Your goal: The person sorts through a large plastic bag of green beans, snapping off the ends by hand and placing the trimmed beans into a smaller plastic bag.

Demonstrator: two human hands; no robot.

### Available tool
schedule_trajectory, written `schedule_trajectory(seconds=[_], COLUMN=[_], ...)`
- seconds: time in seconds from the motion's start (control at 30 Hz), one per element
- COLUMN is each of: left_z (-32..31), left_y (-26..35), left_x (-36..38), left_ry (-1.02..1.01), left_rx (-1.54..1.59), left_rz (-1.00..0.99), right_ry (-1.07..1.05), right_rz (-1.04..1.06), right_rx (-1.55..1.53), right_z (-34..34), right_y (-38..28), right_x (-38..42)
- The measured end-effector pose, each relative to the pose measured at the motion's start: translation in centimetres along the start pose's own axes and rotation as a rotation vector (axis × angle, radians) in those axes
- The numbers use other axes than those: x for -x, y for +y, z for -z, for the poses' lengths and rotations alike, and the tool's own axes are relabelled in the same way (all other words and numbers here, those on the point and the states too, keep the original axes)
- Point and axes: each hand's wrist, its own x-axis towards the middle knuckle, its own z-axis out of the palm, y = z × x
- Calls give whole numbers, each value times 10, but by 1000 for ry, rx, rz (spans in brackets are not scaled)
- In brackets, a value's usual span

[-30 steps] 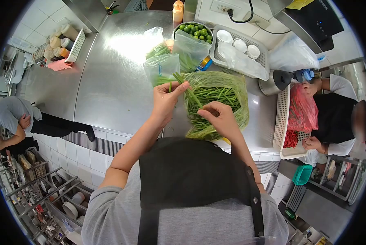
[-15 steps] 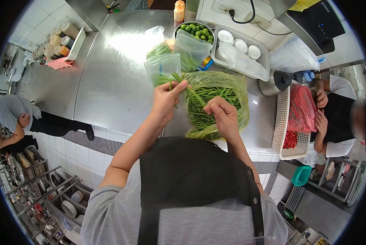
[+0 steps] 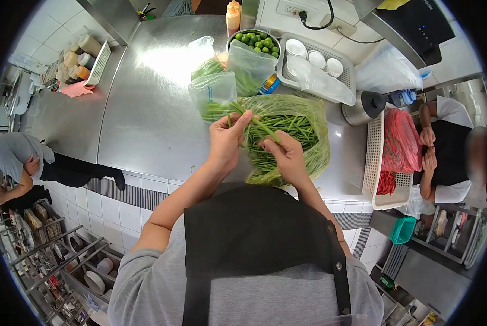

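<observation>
My left hand (image 3: 228,137) is closed on several long green beans (image 3: 263,127), with the thumb and fingers pinching them near one end. At their other end, my right hand (image 3: 288,156) is closed with its fingertips on the same beans. Below both hands, an open clear plastic bag (image 3: 318,157) full of green beans lies on the steel counter (image 3: 146,108). A smaller clear bag (image 3: 216,89) with cut green pieces in it stands just beyond my left hand.
Behind are a bowl of small green limes (image 3: 260,42), a sauce bottle (image 3: 233,19) and a grey basket (image 3: 348,70) with white cups. A steel jug (image 3: 363,108) stands at right. Beyond it, a co-worker's hands (image 3: 428,146) are by a basket (image 3: 375,163) of red chillies.
My right hand has moved left and slightly down, closer to my left hand. My left hand still grips the beans. At right, the co-worker's hands have come together.
</observation>
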Motion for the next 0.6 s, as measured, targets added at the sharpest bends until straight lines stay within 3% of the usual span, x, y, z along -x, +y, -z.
schedule_trajectory(seconds=[0.1, 0.23, 0.3, 0.33, 0.47, 0.53, 0.57, 0.6], left_z=[5, 19, 23, 24, 30, 18, 11, 6], left_y=[5, 15, 19, 18, 1, -1, -1, 1], left_x=[-1, -11, -11, -11, -8, -1, 4, 7], left_ry=[-3, -21, -126, -125, -292, -357, -284, -210], left_rx=[38, 111, 217, 219, 410, 433, 414, 393], left_rz=[70, 68, 136, 135, 253, 257, 316, 374], right_ry=[-163, -305, -287, -129, -47, 251, 254, 237], right_rz=[135, 29, -226, -223, -361, 48, 47, 183], right_rx=[-54, 13, 650, 760, 934, 746, 747, 751], right_z=[5, 20, 33, 35, 49, 49, 49, 48], right_y=[-9, -4, 14, 20, 19, 27, 29, 31], right_x=[3, -3, -6, -5, -11, -13, -17, -21])
